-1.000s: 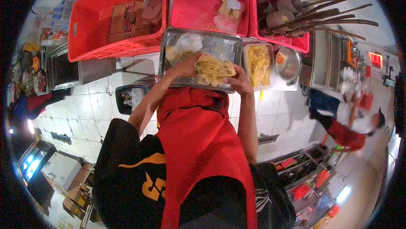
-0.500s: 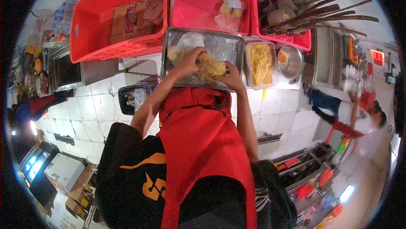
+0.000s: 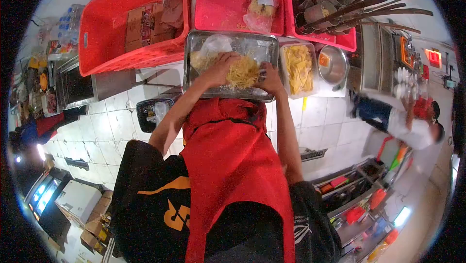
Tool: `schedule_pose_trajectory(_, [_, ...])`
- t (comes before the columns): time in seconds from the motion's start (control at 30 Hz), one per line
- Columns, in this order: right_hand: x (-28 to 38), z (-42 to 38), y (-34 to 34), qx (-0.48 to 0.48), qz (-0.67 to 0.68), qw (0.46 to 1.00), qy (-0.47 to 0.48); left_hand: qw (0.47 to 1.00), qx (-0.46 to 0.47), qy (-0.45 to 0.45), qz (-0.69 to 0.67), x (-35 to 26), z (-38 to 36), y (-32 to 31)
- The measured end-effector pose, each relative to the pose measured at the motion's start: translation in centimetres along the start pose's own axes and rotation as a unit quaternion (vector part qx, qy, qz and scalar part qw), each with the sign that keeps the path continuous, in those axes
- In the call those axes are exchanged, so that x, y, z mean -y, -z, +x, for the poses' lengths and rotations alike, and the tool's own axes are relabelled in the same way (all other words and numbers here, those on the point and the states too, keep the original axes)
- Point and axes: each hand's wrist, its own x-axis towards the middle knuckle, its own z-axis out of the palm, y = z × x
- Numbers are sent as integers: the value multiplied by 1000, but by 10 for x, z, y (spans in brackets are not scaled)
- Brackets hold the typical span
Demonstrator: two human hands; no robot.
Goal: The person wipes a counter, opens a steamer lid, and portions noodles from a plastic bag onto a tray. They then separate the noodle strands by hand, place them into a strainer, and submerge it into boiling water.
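Note:
A metal tray [image 3: 233,35] lies in front of my body with yellow noodles [image 3: 243,73] in it. My left hand [image 3: 219,70] touches the left side of the noodle heap, its fingers bent and partly hidden. At the right side of the heap is my right hand [image 3: 270,78], fingers apart and curved beside the strands. A clear plastic bag [image 3: 216,44] sits in the tray's upper left, with more noodles by it. Right of the tray stands a container of flat yellow sheets [image 3: 299,69].
A red crate [image 3: 133,59] with a cardboard box stands upper left. Beyond the tray is a pink tray [image 3: 218,8] with bagged noodles. Long-handled strainers [image 3: 330,15] and a metal bowl [image 3: 333,67] are at right. Another person [image 3: 407,124] stands far right.
The noodles have gone from being lifted between both hands to lying spread lower in the tray. My right hand has moved slightly right, and its fingers have opened.

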Motion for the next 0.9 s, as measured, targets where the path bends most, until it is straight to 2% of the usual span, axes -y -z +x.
schedule_pose_trajectory(0.03, [11, 2, 1, 1, -1, 1000, 0, 996, 6, -9, 86, 0, 1, -5])
schedule_pose_trajectory(0.07, [23, 4, 0, -49, -54, 996, 45, 985, 12, -19, 172, 3, 2, -9])
schedule_pose_trajectory(0.1, [30, 7, -4, -100, -107, 985, 88, 985, 13, -21, 172, 10, 4, -15])
schedule_pose_trajectory(0.13, [37, 11, -9, -103, -107, 985, 84, 985, 5, -39, 171, 17, 7, -22])
schedule_pose_trajectory(0.2, [42, 23, -14, 24, -170, 984, 44, 984, -1, -59, 167, 40, 14, -44])
schedule_pose_trajectory(0.23, [29, 28, -24, 23, -170, 984, 42, 987, -14, -78, 139, 57, 17, -54])
schedule_pose_trajectory(0.3, [5, 37, -46, 46, 3, 997, 65, 989, -28, -96, 113, 57, 16, -47])
schedule_pose_trajectory(0.33, [-2, 34, -43, 46, 3, 997, 67, 997, 29, 7, -70, 48, 11, -35])
schedule_pose_trajectory(0.37, [5, 22, -25, 91, 144, 985, 33, 958, 85, 111, -250, 37, 5, -24])
schedule_pose_trajectory(0.4, [9, 10, -12, 134, 281, 950, -2, 958, 84, 112, -249, 32, -3, -18])
schedule_pose_trajectory(0.43, [6, 0, -8, 136, 282, 950, -1, 990, 26, 28, -132, 28, -13, -13])
schedule_pose_trajectory(0.47, [1, -11, -6, 86, 149, 985, 12, 998, -29, -55, -14, 25, -21, -10])
schedule_pose_trajectory(0.5, [-1, -19, -7, 34, 13, 999, 23, 998, -27, -52, -15, 22, -24, -7])
schedule_pose_trajectory(0.53, [-4, -20, -14, -25, -15, 997, 65, 999, -29, -26, -2, 18, -26, -6])
schedule_pose_trajectory(0.6, [10, -15, -27, -16, -43, 996, 72, 1000, -28, -4, 10, 18, -28, -15])
schedule_pose_trajectory(0.67, [31, -2, -45, -57, -41, 994, 80, 997, -49, 56, 29, 23, -21, -28])
schedule_pose_trajectory(0.7, [28, 2, -53, -59, -43, 994, 78, 997, -49, 52, 28, 22, -16, -28])
schedule_pose_trajectory(0.77, [29, 10, -58, -41, 30, 994, 97, 980, 69, 118, -145, 23, -8, -23])
schedule_pose_trajectory(0.8, [25, 10, -48, 8, 86, 994, 63, 980, 66, 118, -143, 24, -9, -19])
schedule_pose_trajectory(0.87, [17, -2, -28, 25, 120, 990, 77, 997, 10, 58, -45, 28, -20, -11])
schedule_pose_trajectory(0.9, [17, -11, -16, 40, 153, 984, 84, 997, 11, 59, -45, 31, -24, -6])
